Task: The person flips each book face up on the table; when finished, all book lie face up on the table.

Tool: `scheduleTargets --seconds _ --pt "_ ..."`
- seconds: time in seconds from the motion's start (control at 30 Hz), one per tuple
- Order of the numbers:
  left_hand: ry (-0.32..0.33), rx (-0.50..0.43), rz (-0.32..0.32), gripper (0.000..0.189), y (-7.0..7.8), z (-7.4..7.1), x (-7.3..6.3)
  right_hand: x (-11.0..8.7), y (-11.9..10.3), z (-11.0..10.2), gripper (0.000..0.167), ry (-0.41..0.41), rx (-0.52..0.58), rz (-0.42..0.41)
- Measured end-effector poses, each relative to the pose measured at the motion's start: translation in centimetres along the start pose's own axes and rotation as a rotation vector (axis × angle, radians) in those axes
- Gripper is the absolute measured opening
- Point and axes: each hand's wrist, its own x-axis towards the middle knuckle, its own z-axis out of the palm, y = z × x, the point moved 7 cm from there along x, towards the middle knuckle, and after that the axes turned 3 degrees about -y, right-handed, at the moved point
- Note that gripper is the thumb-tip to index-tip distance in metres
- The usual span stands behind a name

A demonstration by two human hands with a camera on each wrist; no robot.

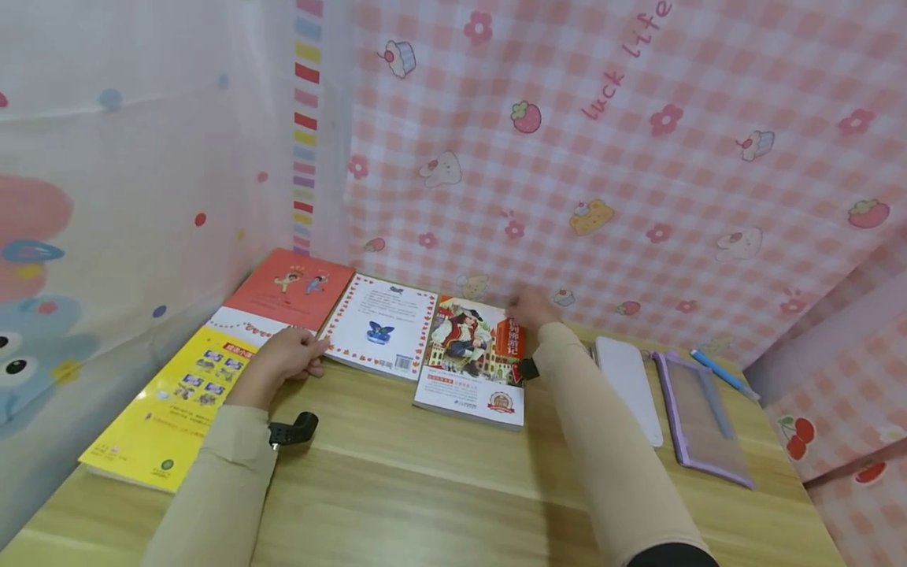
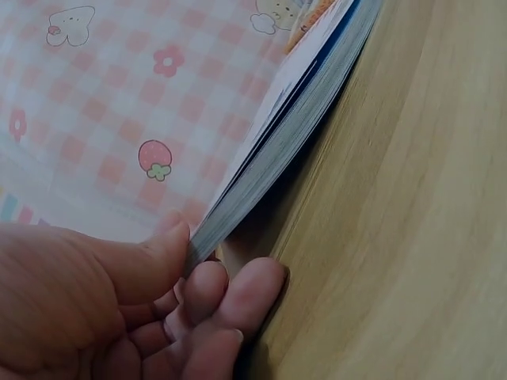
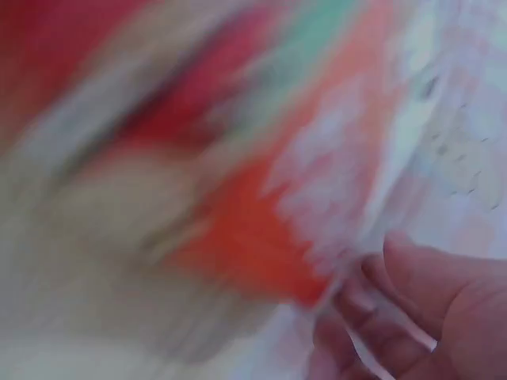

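A white book (image 1: 383, 324) with a leaf border and a blue butterfly lies near the wall cloth. My left hand (image 1: 286, 356) pinches its near left corner, thumb above and fingers beneath, in the left wrist view with the page edges (image 2: 277, 162) slightly off the table. Just right of it lies a storybook (image 1: 468, 350) with a hatted figure on its cover. My right hand (image 1: 533, 307) is at its far right corner, where thumb and fingers (image 3: 333, 340) close round the edge. The right wrist view is blurred, and the sleeve partly covers that book's side.
A red book (image 1: 290, 287) and a yellow book (image 1: 166, 409) lie on the left of the wooden table (image 1: 397, 488). On the right are a white flat case (image 1: 627, 386), a purple-edged mesh pouch (image 1: 701, 417) and a blue pen (image 1: 723, 374). Patterned cloth (image 1: 553, 173) hangs behind.
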Motion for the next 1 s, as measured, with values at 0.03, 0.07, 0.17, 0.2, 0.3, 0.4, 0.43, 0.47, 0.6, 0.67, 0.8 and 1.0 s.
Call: scheduleTargets --seconds 0.03,0.07,0.17,0.2,0.3,0.4,0.43,0.47,0.6,0.67,0.8,1.0 --pt "-0.001 -0.005 0.000 0.032 0.0 0.0 0.0 0.1 -0.6 -0.1 0.019 0.018 -0.013 0.010" --pt "-0.003 -0.011 -0.004 0.031 -0.1 -0.1 0.0 0.3 -1.2 -0.1 0.016 0.033 -0.024 0.010" --pt "-0.016 -0.043 -0.020 0.032 -0.5 -0.2 0.0 1.0 -3.5 0.4 0.018 0.035 -0.026 -0.029" --pt "-0.019 -0.057 -0.024 0.034 -0.7 -0.2 0.0 1.3 -4.3 0.8 0.021 0.032 -0.017 -0.063" --pt "-0.022 -0.129 -0.043 0.040 -1.2 -0.3 0.1 2.1 -6.8 2.3 0.027 -0.015 0.033 -0.164" --pt "-0.005 -0.190 -0.049 0.046 -1.5 -0.5 0.2 2.6 -8.7 3.7 0.032 -0.045 0.067 -0.225" --pt "0.001 -0.208 -0.054 0.046 -1.5 -0.6 0.3 2.7 -9.2 4.2 0.031 -0.058 0.055 -0.237" --pt "0.005 -0.212 -0.056 0.045 -1.5 -0.6 0.3 2.9 -9.6 4.7 0.029 -0.070 0.031 -0.251" --pt "0.011 -0.222 -0.052 0.041 -1.4 -0.2 0.7 3.2 -10.7 6.1 0.024 -0.106 0.000 -0.271" --pt "0.007 -0.221 -0.052 0.039 -1.5 -0.1 1.0 2.8 -11.2 6.2 0.027 -0.123 0.005 -0.278" --pt "0.005 -0.230 -0.065 0.038 -1.8 -0.4 1.2 2.9 -11.5 6.4 0.024 -0.140 0.069 -0.236" --pt "0.001 -0.261 -0.073 0.036 -2.2 -0.9 0.9 4.9 -11.1 7.2 0.038 -0.117 0.122 -0.147"
